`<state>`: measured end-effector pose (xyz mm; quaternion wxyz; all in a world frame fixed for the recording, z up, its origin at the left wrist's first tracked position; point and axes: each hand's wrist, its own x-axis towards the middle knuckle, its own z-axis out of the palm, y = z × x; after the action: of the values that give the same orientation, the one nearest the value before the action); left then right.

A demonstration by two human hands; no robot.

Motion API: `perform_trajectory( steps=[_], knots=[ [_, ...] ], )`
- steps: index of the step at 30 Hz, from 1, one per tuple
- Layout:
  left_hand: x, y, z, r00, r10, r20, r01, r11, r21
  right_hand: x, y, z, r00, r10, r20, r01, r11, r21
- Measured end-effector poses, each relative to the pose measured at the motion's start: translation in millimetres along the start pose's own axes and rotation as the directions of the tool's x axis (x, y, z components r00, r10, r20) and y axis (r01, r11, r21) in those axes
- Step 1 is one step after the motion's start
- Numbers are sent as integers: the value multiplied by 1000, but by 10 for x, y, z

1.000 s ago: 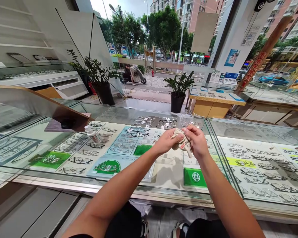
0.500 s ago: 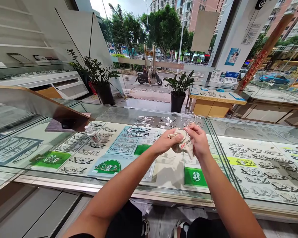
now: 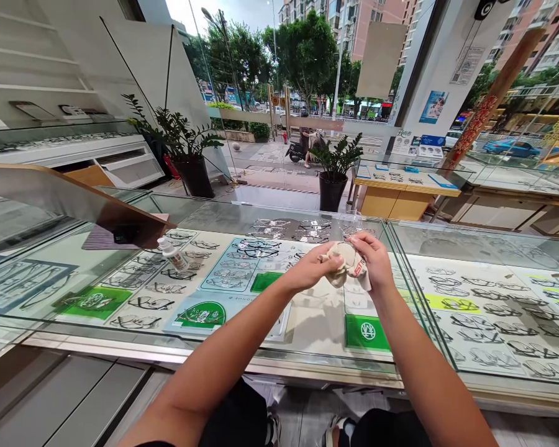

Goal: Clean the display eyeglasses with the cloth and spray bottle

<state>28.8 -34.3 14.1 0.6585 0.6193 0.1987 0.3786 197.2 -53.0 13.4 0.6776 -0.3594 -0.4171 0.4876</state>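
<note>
My left hand (image 3: 314, 268) is closed on a beige cleaning cloth (image 3: 336, 276) with red lettering, its thumb pressing the cloth from above. A thin round rim of eyeglasses (image 3: 347, 251) shows among the folds; the cloth covers much of the pair. My right hand (image 3: 371, 253) pinches the eyeglasses at their right side, and the cloth's lettered corner hangs beside its palm. Both hands are held above the glass display counter (image 3: 317, 354), where rows of spectacle frames (image 3: 256, 247) lie under the glass.
A white spray bottle (image 3: 172, 253) stands on the counter to the left, near a brown curved panel (image 3: 107, 208). Green logo cards (image 3: 368, 332) lie inside the case. Beyond the counter are potted plants (image 3: 333, 174) and a wooden display table (image 3: 400, 192).
The cloth has shifted in my fingers, exposing more of the round rim and turning its lettering to the right. Both hands keep their hold. Outside, the scooter has moved right.
</note>
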Motion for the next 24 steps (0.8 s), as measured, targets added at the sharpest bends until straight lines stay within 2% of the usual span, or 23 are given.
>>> perform_trajectory(
  steps=[2, 7, 9, 14, 17, 20, 24],
  knots=[
    [2, -8, 8, 1000, -8, -20, 9, 1000, 24, 4, 24, 8, 1000, -7, 12, 7, 1000, -8],
    [32, -93, 67, 978, -1, -211, 17, 997, 75, -15, 83, 55, 993, -86, 80, 94, 990, -104],
    [38, -104, 80, 967, 17, -256, 2, 997, 74, -26, 80, 68, 992, -99, 83, 107, 990, -95],
    [49, -87, 55, 958, 61, -282, -42, 996, 74, 10, 0, 19, 999, -40, -22, 42, 997, 61],
    [78, -87, 26, 933, 14, -361, -32, 999, -44, 78, -76, -77, 993, -68, -92, 78, 990, 118],
    [102, -35, 6, 884, -46, -465, -49, 980, -191, 139, -150, -175, 995, -72, -72, 83, 985, 151],
    [38, 218, -56, 861, -48, -506, -107, 956, -274, 170, -219, -241, 996, -64, -59, 75, 973, 218]
  ],
)
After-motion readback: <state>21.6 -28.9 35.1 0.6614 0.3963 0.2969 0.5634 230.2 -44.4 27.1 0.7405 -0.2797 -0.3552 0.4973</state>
